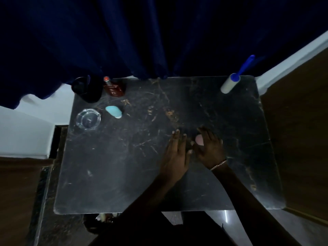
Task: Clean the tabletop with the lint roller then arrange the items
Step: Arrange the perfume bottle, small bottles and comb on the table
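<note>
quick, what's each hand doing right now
Left hand: open, fingers flat on the dark scratched tabletop.
Right hand: grip closed round a small pink rounded object.

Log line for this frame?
left hand: flat on table | right hand: grips pink sponge | roller: far right corner

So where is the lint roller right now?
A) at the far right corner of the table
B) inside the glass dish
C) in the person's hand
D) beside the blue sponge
A: the lint roller lies at the far right corner of the table, its blue handle poking past the edge. The right hand holds only a small pink thing, and the left hand lies flat.
</note>
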`<move>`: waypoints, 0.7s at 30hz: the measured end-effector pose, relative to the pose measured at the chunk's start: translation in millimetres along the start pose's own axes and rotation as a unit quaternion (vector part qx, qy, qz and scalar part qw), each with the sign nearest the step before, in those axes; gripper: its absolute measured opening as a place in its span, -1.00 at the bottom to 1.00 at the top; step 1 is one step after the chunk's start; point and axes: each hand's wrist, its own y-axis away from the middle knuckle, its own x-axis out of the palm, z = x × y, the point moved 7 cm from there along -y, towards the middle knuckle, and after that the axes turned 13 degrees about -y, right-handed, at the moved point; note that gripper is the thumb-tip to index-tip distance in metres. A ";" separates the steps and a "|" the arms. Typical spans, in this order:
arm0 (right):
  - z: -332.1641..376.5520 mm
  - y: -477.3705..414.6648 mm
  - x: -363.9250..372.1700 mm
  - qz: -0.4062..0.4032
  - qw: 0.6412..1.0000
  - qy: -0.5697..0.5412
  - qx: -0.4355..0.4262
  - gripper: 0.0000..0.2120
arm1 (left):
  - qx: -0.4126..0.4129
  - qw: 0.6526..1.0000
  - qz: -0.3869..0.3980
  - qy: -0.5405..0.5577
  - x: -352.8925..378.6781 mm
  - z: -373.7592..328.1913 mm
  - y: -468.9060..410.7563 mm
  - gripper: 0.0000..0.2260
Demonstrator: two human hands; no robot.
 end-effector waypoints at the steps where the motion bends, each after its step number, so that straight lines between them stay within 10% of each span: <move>1: -16.4 -0.7 -10.0 -0.001 1.000 -0.003 0.022 -0.39 | -0.001 1.000 0.007 0.003 5.0 -15.5 -1.4 -0.49; 7: -91.4 -11.4 -33.8 0.071 0.991 -0.047 0.106 -0.46 | -0.172 0.970 0.020 0.171 33.8 -69.8 -10.7 -0.53; 17: -103.4 -16.7 -16.7 0.135 0.973 -0.116 0.144 -0.58 | -0.475 0.736 0.059 0.478 86.0 -86.8 -22.3 -0.62; 21: -106.7 -7.6 -14.6 0.124 0.964 -0.153 0.181 -0.66 | -0.481 0.710 0.055 0.511 88.6 -85.1 -24.5 -0.72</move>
